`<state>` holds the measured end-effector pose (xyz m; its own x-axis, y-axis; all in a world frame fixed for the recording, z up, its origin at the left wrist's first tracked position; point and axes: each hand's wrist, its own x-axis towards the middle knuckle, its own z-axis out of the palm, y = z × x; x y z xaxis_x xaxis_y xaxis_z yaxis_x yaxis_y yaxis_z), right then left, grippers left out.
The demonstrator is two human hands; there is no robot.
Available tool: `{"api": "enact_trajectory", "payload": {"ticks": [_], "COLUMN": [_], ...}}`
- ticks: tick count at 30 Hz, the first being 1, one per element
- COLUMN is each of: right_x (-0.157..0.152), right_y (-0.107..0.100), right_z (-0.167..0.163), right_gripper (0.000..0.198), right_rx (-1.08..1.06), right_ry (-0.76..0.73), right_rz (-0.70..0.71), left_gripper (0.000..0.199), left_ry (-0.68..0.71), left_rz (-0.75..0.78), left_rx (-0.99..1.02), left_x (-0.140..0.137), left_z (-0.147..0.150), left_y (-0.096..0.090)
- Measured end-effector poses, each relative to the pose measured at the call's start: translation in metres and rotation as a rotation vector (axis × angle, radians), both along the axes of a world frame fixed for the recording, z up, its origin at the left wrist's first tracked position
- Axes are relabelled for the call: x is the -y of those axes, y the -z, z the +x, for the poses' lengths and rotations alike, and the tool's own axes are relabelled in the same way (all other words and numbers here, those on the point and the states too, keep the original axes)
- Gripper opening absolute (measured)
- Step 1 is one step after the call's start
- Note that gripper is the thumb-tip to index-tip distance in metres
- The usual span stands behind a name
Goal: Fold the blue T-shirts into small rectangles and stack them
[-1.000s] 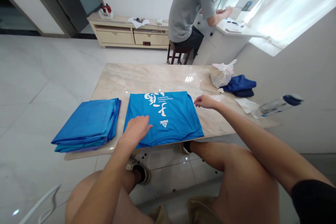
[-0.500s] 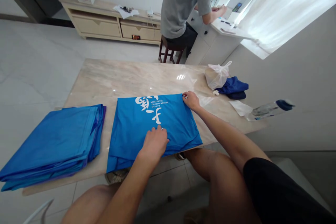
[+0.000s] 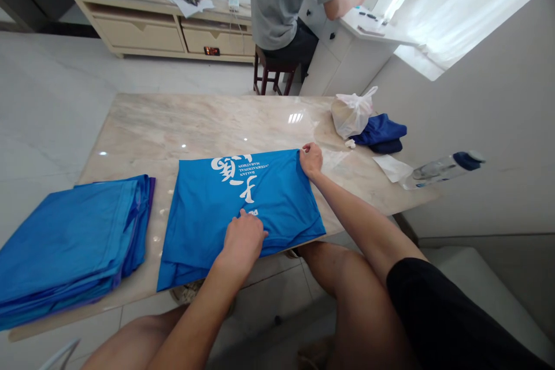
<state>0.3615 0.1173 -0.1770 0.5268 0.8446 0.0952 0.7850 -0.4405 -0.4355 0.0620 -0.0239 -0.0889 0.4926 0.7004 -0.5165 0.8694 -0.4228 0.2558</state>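
Observation:
A folded blue shirt (image 3: pixel 203 208) with white lettering, including "Dalian International Marathon", lies on the marble-topped table (image 3: pixel 182 118), overhanging the near edge. My right hand (image 3: pixel 311 159) is closed at its far right corner, thumb and fingers pinching the cloth. Lower down, near the white print, my left hand (image 3: pixel 245 237) rests on the shirt, index finger stretched forward and thumb apart. Creases run across the cloth between both hands. To the left is a stack of folded blue garments (image 3: pixel 78 231) with some purple edges showing.
At the table's right are a tied white plastic bag (image 3: pixel 353 115), dark blue cloth (image 3: pixel 381 133), a white paper (image 3: pixel 392 167) and a clear bottle (image 3: pixel 437 173) with a blue lid. Beyond, a person in grey (image 3: pixel 281 0) sits on a stool (image 3: pixel 275 66) near a low cabinet (image 3: pixel 139 32).
The view has shifted, so the scene sits further left and slightly higher. My left hand has slid a little nearer on the shirt, uncovering a small white print; my right hand stays at the corner.

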Motion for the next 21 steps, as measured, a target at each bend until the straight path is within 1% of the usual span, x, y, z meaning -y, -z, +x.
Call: {"api": "enact_trajectory", "payload": {"ticks": [1,3,6,8,9,12,14,17,21], "right_x": [0.0,0.0,-0.003,-0.005,-0.006,-0.008,-0.008,-0.009,-0.014], "right_y": [-0.001,-0.004,-0.008,-0.009,-0.009,-0.01,-0.011,-0.013,-0.014], "right_z": [-0.003,-0.011,-0.02,-0.022,-0.022,-0.022,-0.022,-0.023,-0.024], "right_gripper": [0.03,0.033,0.056,0.063,0.061,0.039,0.028,0.026,0.029], "right_rx": [-0.005,-0.013,-0.04,-0.089,-0.128,-0.256,-0.314,-0.367,-0.502], "right_ry": [-0.003,0.0,0.031,0.043,0.049,0.068,0.082,0.109,0.134], "right_rz": [-0.002,-0.055,-0.151,-0.166,-0.16,-0.12,-0.086,-0.034,0.007], "left_gripper": [0.046,0.045,0.046,0.045,0.045,0.045,0.045,0.044,0.044], "left_ry": [-0.007,-0.019,-0.018,-0.016,-0.015,-0.004,-0.002,-0.018,-0.037], "left_rz": [0.024,0.081,0.092,0.083,0.083,0.086,0.076,0.042,0.033], "left_rx": [-0.024,-0.083,-0.118,-0.123,-0.124,-0.131,-0.136,-0.129,-0.091], "left_x": [-0.001,-0.003,-0.006,-0.008,-0.008,-0.009,-0.009,-0.008,-0.008], "left_z": [0.001,0.003,0.005,0.007,0.007,0.009,0.01,0.012,0.013], "left_y": [-0.004,-0.012,-0.021,-0.025,-0.026,-0.03,-0.031,-0.032,-0.031]}}
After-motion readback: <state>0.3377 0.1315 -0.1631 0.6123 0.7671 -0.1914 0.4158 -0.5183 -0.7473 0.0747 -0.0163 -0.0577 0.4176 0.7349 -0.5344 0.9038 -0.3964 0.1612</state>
